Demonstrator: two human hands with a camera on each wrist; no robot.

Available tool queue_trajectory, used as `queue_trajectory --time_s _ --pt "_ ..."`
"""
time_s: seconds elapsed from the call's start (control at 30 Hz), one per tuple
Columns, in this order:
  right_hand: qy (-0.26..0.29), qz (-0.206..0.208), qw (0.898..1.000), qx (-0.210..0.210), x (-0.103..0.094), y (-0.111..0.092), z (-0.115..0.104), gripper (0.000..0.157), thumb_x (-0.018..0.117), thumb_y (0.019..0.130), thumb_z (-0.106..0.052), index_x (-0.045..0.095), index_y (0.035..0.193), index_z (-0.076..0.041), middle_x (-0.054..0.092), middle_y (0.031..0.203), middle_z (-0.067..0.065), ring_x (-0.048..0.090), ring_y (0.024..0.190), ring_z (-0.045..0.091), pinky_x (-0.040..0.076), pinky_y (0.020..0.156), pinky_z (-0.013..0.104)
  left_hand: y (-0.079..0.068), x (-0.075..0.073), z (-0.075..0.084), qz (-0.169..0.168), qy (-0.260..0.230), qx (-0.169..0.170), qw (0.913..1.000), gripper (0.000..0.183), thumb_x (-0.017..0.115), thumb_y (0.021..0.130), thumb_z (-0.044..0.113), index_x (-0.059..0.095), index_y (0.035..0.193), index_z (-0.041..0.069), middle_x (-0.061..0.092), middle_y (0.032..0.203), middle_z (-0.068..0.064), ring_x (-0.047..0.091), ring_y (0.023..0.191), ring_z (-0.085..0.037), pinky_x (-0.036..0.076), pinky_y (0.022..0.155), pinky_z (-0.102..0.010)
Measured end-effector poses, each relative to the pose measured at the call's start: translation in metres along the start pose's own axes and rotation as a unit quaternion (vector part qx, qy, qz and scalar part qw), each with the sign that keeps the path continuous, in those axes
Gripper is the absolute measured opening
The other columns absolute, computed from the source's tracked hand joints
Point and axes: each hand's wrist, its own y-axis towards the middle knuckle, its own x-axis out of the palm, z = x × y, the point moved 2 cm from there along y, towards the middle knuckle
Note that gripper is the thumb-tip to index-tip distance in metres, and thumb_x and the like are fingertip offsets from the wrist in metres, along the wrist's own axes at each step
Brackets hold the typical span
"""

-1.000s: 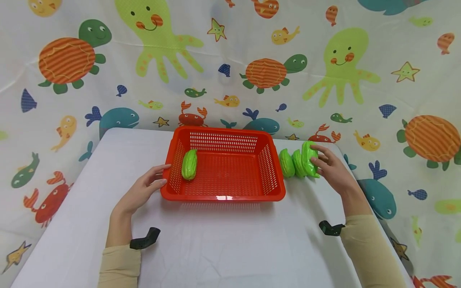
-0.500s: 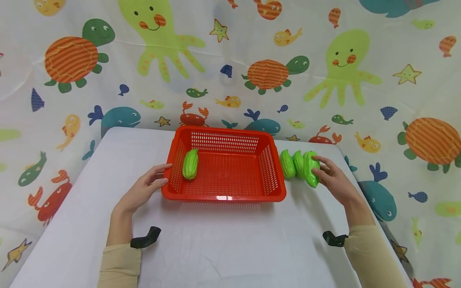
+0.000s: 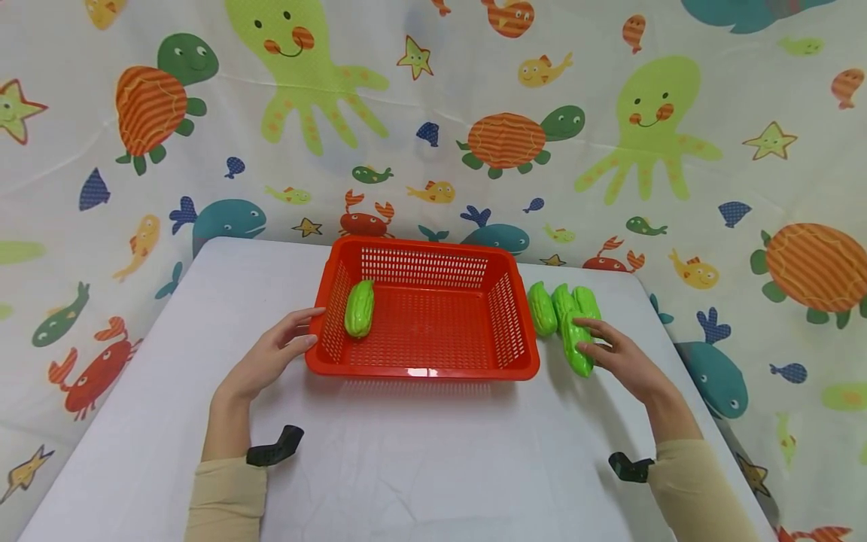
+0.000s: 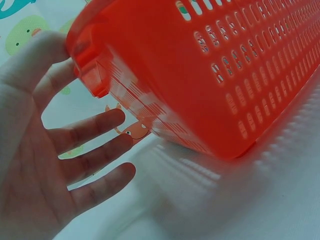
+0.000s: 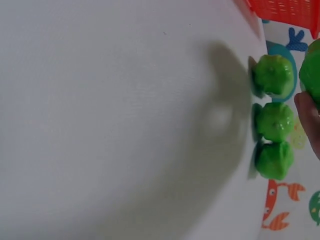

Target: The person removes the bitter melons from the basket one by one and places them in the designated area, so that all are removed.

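My right hand point(image 3: 619, 357) holds a glossy green ridged toy gourd point(image 3: 578, 354) between thumb and fingers, above the table to the right of the basket. In the right wrist view the held gourd point(image 5: 312, 70) is cut off by the right edge, and only part of a finger point(image 5: 309, 120) shows. Three similar gourds point(image 3: 541, 309) stand in a row behind it. My left hand point(image 3: 267, 357) touches the left rim of the red basket point(image 3: 423, 372). In the left wrist view, its lower fingers point(image 4: 100, 152) spread apart beside the basket wall. One gourd point(image 3: 360, 309) lies inside, at the left.
A white-covered table point(image 3: 433, 452) bears everything. Behind it hangs a cloth printed with sea animals point(image 3: 504, 143), close to the table's back edge. The row of gourds sits near the basket's right wall.
My right hand has lifted the green gourd from the right end of the row and brought it toward me and slightly left. My left hand has stayed at the basket rim.
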Motion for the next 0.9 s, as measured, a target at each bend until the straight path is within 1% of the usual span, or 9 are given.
queue_trajectory --time_s 0.2,0.4,0.6,0.9 --pt "-0.015 -0.017 1.0 0.012 0.006 -0.004 0.007 0.058 0.06 0.097 -0.036 0.039 0.148 -0.016 0.029 0.15 0.022 0.035 0.132 0.047 0.039 0.102 0.062 0.0 0.0 0.0 0.0 0.004 0.005 1.0 0.055 0.057 0.098 0.036 0.041 0.149 0.023 0.038 0.149 -0.013 0.033 0.136 -0.038 0.041 0.099 -0.063" --pt "-0.034 -0.037 0.999 0.019 0.009 -0.004 0.012 0.058 0.062 0.096 -0.036 0.042 0.146 -0.015 0.034 0.148 0.021 0.035 0.132 0.048 0.043 0.1 0.059 -0.001 0.0 0.001 -0.001 0.003 0.002 1.0 0.056 0.058 0.098 0.036 0.04 0.149 0.022 0.037 0.15 -0.013 0.032 0.137 -0.038 0.042 0.098 -0.063" --pt "-0.053 -0.037 0.998 0.021 0.013 0.0 0.017 0.058 0.063 0.095 -0.037 0.044 0.145 -0.014 0.036 0.147 0.019 0.039 0.13 0.047 0.045 0.098 0.057 -0.001 0.0 0.002 -0.003 -0.001 0.001 1.0 0.056 0.058 0.098 0.035 0.04 0.149 0.022 0.036 0.15 -0.013 0.032 0.137 -0.038 0.041 0.099 -0.064" --pt "-0.051 -0.032 0.998 0.028 0.014 0.005 0.026 0.057 0.063 0.095 -0.036 0.045 0.144 -0.014 0.035 0.148 0.019 0.036 0.131 0.047 0.043 0.1 0.059 -0.001 0.0 0.001 -0.001 0.002 0.002 1.0 0.056 0.058 0.098 0.036 0.04 0.149 0.023 0.037 0.15 -0.013 0.032 0.137 -0.038 0.04 0.099 -0.064"
